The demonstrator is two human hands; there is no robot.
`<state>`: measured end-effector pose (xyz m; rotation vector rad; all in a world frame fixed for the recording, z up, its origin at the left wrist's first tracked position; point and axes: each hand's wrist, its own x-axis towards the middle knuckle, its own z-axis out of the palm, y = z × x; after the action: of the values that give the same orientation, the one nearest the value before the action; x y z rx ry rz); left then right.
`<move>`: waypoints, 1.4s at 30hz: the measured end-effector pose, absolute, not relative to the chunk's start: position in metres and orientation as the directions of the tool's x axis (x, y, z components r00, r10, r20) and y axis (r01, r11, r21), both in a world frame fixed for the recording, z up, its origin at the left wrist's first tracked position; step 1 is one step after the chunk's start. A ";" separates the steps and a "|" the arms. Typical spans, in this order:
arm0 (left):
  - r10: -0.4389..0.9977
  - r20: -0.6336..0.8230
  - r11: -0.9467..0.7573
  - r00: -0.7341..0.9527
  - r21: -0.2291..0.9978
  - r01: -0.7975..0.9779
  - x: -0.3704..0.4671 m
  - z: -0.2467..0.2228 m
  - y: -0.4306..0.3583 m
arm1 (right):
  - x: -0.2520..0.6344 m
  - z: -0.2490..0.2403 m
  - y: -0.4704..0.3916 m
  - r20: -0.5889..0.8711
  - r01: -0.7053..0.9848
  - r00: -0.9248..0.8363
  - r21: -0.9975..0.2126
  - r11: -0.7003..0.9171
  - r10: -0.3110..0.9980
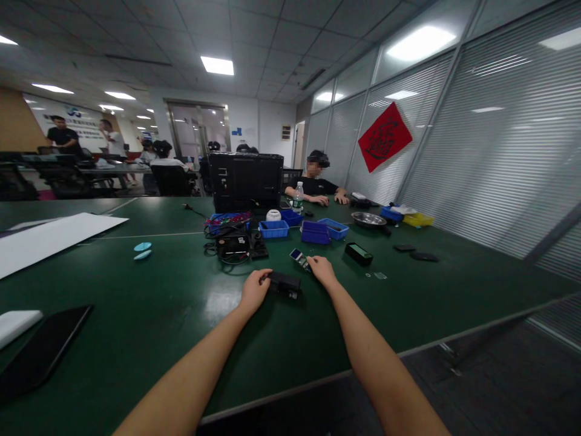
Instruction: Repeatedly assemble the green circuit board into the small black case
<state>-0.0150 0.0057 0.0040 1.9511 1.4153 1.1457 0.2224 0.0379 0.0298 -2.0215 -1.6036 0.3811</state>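
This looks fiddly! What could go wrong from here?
The small board with a screen, at the right hand's fingertips, might slip and get scratched or damaged. The tiny ring and clear flat piece lie loose on the table near the right forearm, so they could be brushed away.

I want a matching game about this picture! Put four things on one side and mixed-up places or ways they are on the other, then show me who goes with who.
Things
1. Black casing
2. Red diamond sign
3. Little gadget with a screen
4. Water bottle

Places and states
A. In the grip of the right hand
B. Standing upright
C. In the grip of the left hand
D. Up on the wall with the blinds

Right pairs: 1-C, 2-D, 3-A, 4-B
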 end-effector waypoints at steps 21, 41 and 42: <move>0.927 0.288 -0.363 0.238 0.845 0.392 -0.017 0.007 0.004 | 0.232 0.028 0.033 0.248 0.885 0.240 -0.453 -0.107 0.939; 0.919 0.273 -0.378 0.284 0.814 0.441 -0.018 0.007 0.001 | 0.238 0.031 0.031 0.235 0.905 0.301 -0.377 -0.199 0.924; 0.927 0.264 -0.361 0.267 0.822 0.441 -0.017 0.007 0.001 | 0.238 0.030 0.032 0.223 0.904 0.296 -0.378 -0.198 0.929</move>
<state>-0.0170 0.0009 0.0067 1.9228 1.2327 1.0095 0.2378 0.0319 0.0298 -2.1350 -1.6361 0.0753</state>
